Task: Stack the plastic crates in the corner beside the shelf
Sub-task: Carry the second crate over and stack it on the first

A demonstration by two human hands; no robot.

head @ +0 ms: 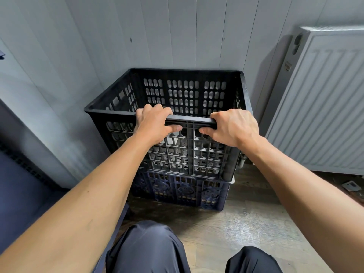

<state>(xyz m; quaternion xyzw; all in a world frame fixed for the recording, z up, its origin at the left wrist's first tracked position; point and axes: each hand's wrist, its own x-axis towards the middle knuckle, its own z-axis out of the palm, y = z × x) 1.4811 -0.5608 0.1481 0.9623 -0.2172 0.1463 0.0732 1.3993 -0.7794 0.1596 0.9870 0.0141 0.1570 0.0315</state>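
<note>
The black crate (206, 154) sits on top of a blue crate (177, 188), and the pair stands on the floor (246, 223) in the corner where the panelled wall (177, 36) turns. A radiator (325, 95) is off to the right and a dark unit (19, 184) is on the left, which may be the shelf.

The person crouches in front of the stack with both arms reaching forward. The grip is closed on the black crate's near rim. The left hand (155, 123) and the right hand (234, 127) have their fingers hooked over the top edge into the crate, with the thumbs pressed against the outside wall just below.

What matters is that the crate lies straight ahead of both hands. Its near rim runs left to right across the person's front, so the long side faces them. The hands sit on either side of the middle rib, and the right one is close to the near right corner. Neither arm looks nearer than the other.

From here I'd judge any push goes directly away from the body, toward the wall. The black crate's lower right corner seems a little off the blue rim, though I can't tell whether it is seated square.
</note>
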